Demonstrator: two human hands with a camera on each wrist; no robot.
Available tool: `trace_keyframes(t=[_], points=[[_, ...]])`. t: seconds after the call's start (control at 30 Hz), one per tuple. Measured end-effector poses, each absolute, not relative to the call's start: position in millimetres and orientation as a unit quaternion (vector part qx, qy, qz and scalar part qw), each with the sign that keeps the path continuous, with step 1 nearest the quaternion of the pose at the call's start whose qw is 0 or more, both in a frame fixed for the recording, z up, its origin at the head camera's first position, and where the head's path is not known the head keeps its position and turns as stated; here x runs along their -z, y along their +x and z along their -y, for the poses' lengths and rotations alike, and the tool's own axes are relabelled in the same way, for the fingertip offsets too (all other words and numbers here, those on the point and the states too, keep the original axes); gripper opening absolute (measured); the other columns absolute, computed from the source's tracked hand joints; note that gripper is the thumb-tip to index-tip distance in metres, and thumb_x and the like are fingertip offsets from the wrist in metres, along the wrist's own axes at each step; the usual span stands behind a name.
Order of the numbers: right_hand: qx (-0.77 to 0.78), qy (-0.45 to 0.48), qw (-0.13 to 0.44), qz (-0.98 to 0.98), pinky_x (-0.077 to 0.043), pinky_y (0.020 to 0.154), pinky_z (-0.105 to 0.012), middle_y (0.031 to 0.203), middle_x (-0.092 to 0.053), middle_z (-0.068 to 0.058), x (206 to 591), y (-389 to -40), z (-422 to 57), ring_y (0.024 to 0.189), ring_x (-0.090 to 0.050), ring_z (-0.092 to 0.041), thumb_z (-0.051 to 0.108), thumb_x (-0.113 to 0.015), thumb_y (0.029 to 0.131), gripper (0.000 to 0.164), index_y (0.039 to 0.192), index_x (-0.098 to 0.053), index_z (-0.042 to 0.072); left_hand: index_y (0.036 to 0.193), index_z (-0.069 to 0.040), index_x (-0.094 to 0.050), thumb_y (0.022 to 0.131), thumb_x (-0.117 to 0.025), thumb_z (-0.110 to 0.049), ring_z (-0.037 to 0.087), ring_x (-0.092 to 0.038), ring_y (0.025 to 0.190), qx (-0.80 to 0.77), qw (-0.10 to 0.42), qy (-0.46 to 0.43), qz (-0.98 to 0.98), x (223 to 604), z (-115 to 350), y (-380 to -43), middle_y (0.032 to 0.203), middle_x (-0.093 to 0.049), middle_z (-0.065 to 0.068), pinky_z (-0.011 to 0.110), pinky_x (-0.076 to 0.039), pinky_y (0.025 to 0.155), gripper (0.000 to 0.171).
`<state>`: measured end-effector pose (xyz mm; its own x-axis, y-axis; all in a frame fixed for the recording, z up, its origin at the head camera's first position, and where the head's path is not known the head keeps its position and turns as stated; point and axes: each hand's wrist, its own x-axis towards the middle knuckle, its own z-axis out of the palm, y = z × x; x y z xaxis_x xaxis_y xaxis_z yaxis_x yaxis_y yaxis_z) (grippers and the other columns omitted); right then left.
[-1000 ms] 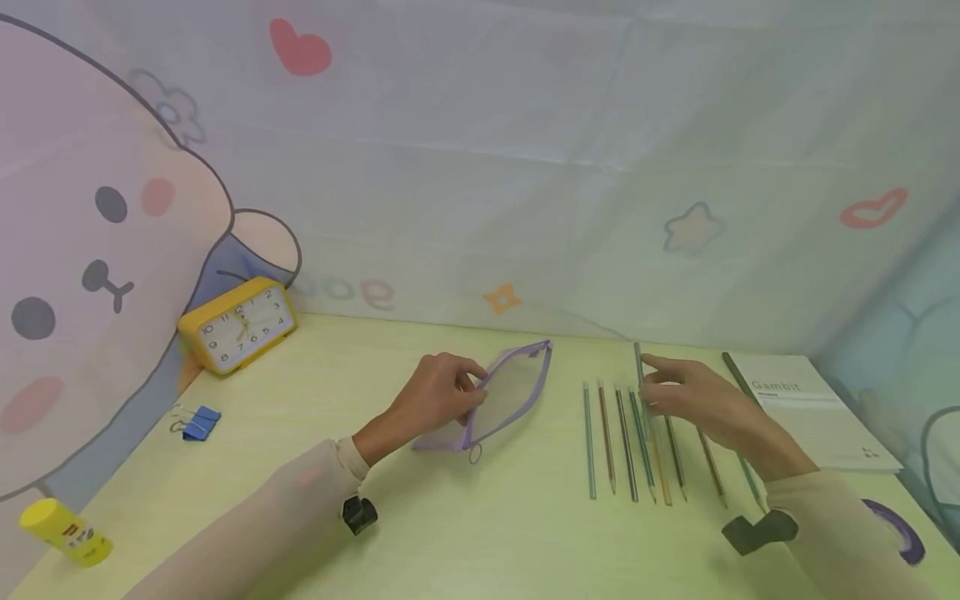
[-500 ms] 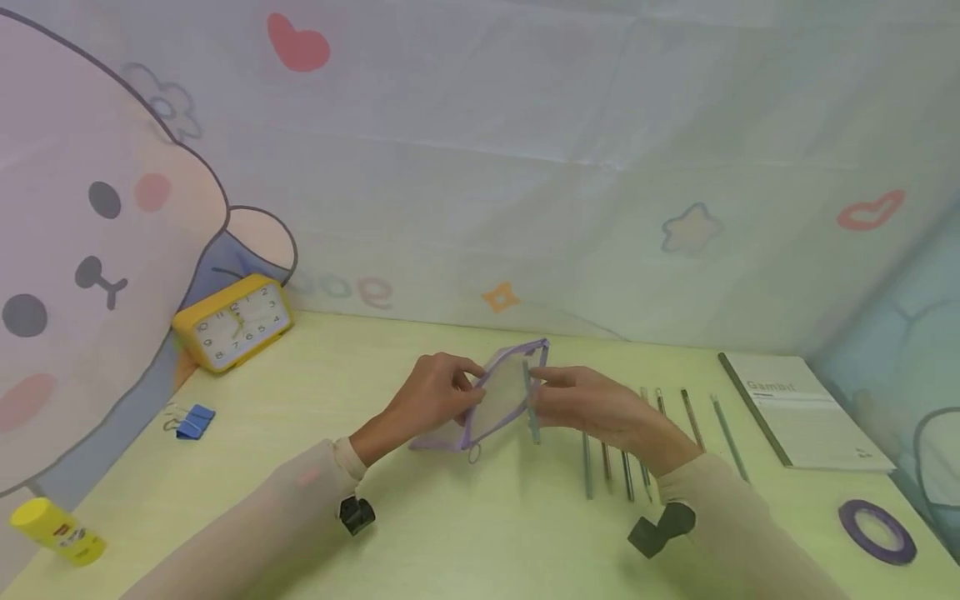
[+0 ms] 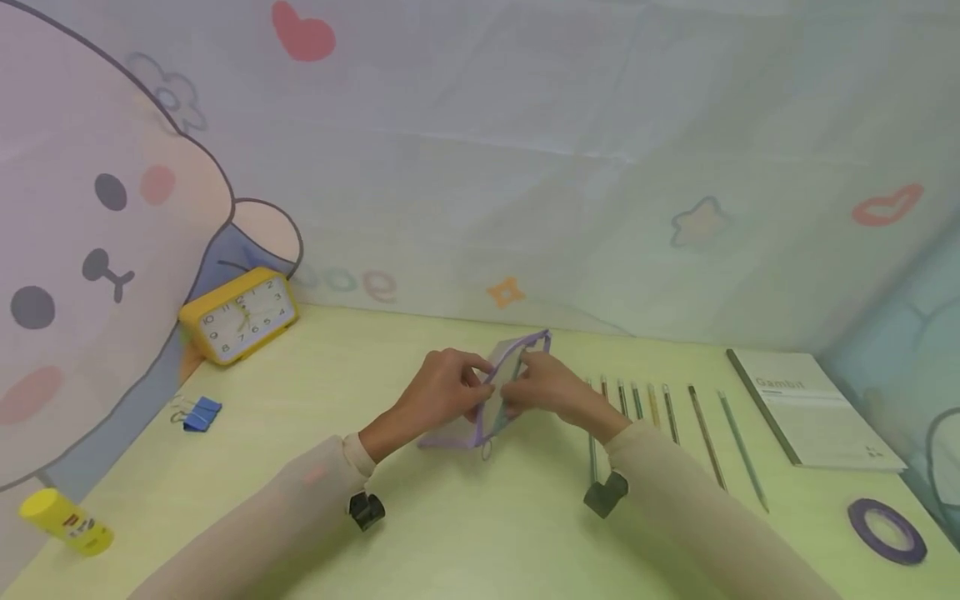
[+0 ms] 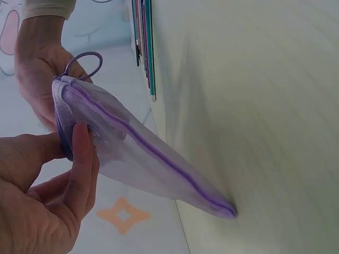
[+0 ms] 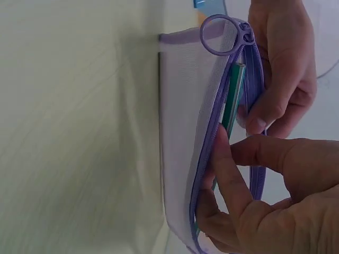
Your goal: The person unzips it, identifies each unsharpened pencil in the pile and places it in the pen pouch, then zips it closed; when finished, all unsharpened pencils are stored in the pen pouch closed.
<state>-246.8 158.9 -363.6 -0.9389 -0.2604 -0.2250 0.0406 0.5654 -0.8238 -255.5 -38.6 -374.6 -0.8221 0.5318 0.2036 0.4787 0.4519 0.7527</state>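
Note:
A see-through mesh zipper pouch (image 5: pixel 183 106) with purple trim and a ring pull stands on the table, its mouth spread apart. My left hand (image 3: pixel 442 387) pinches one side of the mouth between thumb and fingers; the left wrist view shows the mesh (image 4: pixel 148 164) hanging from that grip. At the opening, my right hand (image 3: pixel 551 387) pinches a green pencil (image 5: pixel 233 95). The pencil lies lengthwise within the mouth, between the two zipper edges, and the right fingers (image 5: pixel 230 174) cover its middle. Several pencils (image 3: pixel 744 450) lie in a row to the right, partly hidden by the right forearm.
A notebook (image 3: pixel 825 417) and a purple tape roll (image 3: pixel 887 532) lie at the right. On the left are a yellow alarm clock (image 3: pixel 240 317), a blue binder clip (image 3: pixel 201 414) and a yellow glue stick (image 3: pixel 67 522). A printed cloth (image 3: pixel 450 167) hangs behind the table (image 3: pixel 480 533).
My right hand has lifted the green pencil from beside the row and carried it left into the pouch's mouth. My left hand has kept its pinch on the pouch throughout.

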Motion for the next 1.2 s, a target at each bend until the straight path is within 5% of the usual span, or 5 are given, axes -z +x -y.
trace_keyframes(t=[0.3, 0.53, 0.73, 0.93, 1.2], points=[[0.437, -0.032, 0.136, -0.889, -0.061, 0.083, -0.04, 0.095, -0.075, -0.018, 365.2, -249.1, -147.1, 0.082, -0.076, -0.027, 0.013, -0.066, 0.092, 0.051, 0.133, -0.048, -0.013, 0.12, 0.004, -0.07, 0.093, -0.065, -0.009, 0.009, -0.071, 0.053, -0.416, 0.036, 0.296, -0.859, 377.5, 34.3, -255.4, 0.079, -0.078, 0.011, 0.024, -0.059, 0.062, 0.031], [0.432, -0.058, 0.128, -0.891, -0.058, 0.092, -0.042, 0.118, -0.069, -0.023, 354.7, -240.3, -161.5, 0.091, -0.076, -0.025, 0.008, -0.06, 0.091, 0.071, 0.152, -0.031, -0.012, 0.122, 0.003, -0.069, 0.093, -0.065, -0.01, 0.01, -0.071, 0.054, -0.415, 0.035, 0.28, -0.865, 374.8, 34.2, -254.7, 0.082, -0.078, 0.013, 0.026, -0.059, 0.06, 0.032], [0.396, -0.103, 0.053, -0.911, -0.061, 0.082, -0.037, 0.115, -0.07, -0.02, 317.5, -215.1, -198.6, 0.099, -0.074, -0.027, 0.012, -0.056, 0.098, 0.048, 0.144, -0.053, 0.0, 0.124, 0.001, -0.07, 0.094, -0.064, -0.012, 0.01, -0.071, 0.054, -0.421, 0.04, 0.273, -0.864, 374.0, 36.6, -255.7, 0.086, -0.078, 0.017, 0.025, -0.059, 0.062, 0.033], [0.318, -0.107, 0.007, -0.942, -0.06, 0.075, -0.036, 0.115, -0.071, -0.02, 301.1, -198.2, -246.8, 0.093, -0.075, -0.027, 0.014, -0.057, 0.101, 0.039, 0.138, -0.06, 0.002, 0.124, -0.001, -0.07, 0.093, -0.065, -0.013, 0.009, -0.071, 0.053, -0.427, 0.041, 0.262, -0.864, 374.3, 40.0, -255.1, 0.087, -0.078, 0.016, 0.024, -0.057, 0.06, 0.033], [0.236, -0.086, -0.006, -0.968, -0.054, 0.06, -0.033, 0.105, -0.072, -0.025, 337.5, -186.2, -305.9, 0.077, -0.072, -0.025, 0.01, -0.059, 0.099, 0.035, 0.129, -0.064, -0.008, 0.122, -0.002, -0.071, 0.092, -0.065, -0.013, 0.009, -0.07, 0.053, -0.422, 0.031, 0.258, -0.869, 373.6, 44.2, -253.1, 0.083, -0.078, 0.012, 0.023, -0.053, 0.057, 0.032]])
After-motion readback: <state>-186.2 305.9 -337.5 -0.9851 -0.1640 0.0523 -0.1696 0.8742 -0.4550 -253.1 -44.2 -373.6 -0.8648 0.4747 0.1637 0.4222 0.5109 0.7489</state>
